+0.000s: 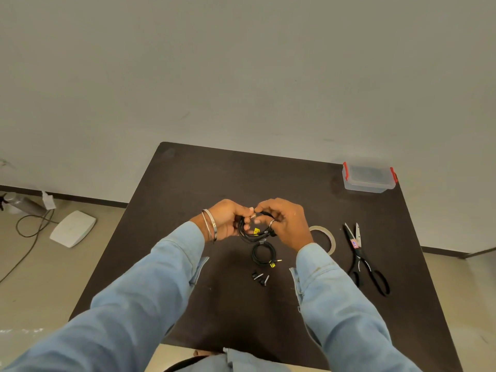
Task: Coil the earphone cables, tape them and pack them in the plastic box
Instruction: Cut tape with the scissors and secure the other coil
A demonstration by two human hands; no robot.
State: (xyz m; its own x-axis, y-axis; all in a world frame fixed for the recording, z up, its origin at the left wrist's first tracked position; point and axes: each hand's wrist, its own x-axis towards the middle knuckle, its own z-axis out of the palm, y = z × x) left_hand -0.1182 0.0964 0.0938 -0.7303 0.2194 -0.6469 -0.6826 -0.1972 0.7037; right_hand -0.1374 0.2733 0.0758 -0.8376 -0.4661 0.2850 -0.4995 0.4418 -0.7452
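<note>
Your left hand (228,218) and right hand (287,221) both pinch a black earphone coil (253,230) above the table (188,183); the tape roll (326,237) lies just right of your right hand's grip.

light blue long sleeves on both arms, buttoned cuffs open at the slit, faint stains on right cuff, two thin silver bangles on left hand (228,220) wrist, silver ring on a right hand (288,224) finger
</note>
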